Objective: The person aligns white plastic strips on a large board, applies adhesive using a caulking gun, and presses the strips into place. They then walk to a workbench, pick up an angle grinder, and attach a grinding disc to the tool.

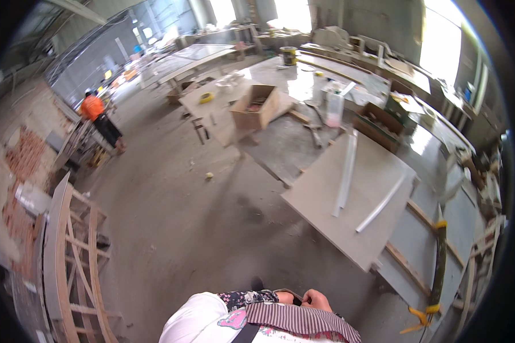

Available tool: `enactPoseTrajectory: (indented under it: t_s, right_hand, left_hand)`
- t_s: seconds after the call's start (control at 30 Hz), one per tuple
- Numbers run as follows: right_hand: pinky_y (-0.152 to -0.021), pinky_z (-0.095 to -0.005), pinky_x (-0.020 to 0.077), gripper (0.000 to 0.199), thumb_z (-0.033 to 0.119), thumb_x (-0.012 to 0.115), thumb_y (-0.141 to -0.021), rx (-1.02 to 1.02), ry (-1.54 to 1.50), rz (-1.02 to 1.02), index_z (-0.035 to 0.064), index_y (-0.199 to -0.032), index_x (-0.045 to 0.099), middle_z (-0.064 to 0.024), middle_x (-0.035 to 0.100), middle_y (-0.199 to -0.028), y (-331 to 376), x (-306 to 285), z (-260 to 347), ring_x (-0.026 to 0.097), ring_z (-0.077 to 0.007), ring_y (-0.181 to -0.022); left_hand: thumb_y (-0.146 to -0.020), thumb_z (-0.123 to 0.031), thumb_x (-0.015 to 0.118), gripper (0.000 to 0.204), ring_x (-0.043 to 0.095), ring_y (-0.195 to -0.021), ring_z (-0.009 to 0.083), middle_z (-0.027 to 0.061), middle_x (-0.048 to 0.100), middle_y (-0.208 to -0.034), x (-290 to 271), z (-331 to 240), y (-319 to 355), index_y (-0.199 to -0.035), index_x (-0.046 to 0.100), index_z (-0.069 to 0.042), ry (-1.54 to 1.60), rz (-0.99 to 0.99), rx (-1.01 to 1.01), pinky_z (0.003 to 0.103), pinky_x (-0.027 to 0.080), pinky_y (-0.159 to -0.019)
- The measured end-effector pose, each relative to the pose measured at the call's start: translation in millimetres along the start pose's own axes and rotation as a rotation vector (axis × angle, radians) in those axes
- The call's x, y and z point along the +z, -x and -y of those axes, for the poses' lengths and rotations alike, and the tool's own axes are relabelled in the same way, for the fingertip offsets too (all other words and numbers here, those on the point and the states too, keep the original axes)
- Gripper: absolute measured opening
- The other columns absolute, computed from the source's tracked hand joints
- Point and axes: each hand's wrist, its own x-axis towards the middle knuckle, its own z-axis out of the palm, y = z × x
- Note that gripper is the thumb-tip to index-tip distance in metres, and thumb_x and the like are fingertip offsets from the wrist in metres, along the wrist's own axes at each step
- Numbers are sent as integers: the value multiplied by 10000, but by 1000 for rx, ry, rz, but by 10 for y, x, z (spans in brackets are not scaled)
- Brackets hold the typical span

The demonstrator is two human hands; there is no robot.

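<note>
My hands are close together in front of my waist at the lower edge. My right hand (317, 299) is curled closed, the thumb side up, at the end of a striped sleeve (303, 319). Only a small part of my left hand (285, 297) shows, past a dark floral sleeve cover (249, 298); its fingers are hidden. Between the two hands is a narrow brownish edge, too small and blurred to name. What my right fingers close on cannot be seen.
To the right stands a low worktable with a large pale board (332, 188) and two white strips (347, 177). Beyond are a cardboard box (249, 114) and yellow tape roll (206, 98). A wooden frame (77, 251) leans left. A person in orange (92, 107) stands far left.
</note>
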Motion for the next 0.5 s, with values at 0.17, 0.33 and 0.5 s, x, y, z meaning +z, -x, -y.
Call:
enactPoseTrajectory:
  t_s: [0.17,0.33,0.5]
  right_hand:
    - [-646,-336,487,119,100,672,-739,-65,131,146,32,-806,601,-126,619,-742,-623,246,352,621,-250,-714]
    - [-653,-336,489,152,119,680,-724,-70,193,293,34,-826,606,-120,625,-748,-1422,743,839,626,-245,-722]
    - [-692,-331,496,165,144,666,-751,-242,331,500,36,-865,617,-106,644,-785,-2142,1331,1451,637,-234,-769]
  left_hand:
    - [-803,-195,573,262,641,-791,364,255,645,-851,-124,704,151,-917,673,19,13,-195,132,436,478,-673]
    - [-792,-267,591,302,642,-775,358,249,643,-832,-515,1258,756,-852,685,14,188,-393,7,448,466,-651]
    - [-861,-245,564,305,626,-903,249,195,656,-961,-739,2041,1271,-996,658,11,333,-440,60,356,469,-781]
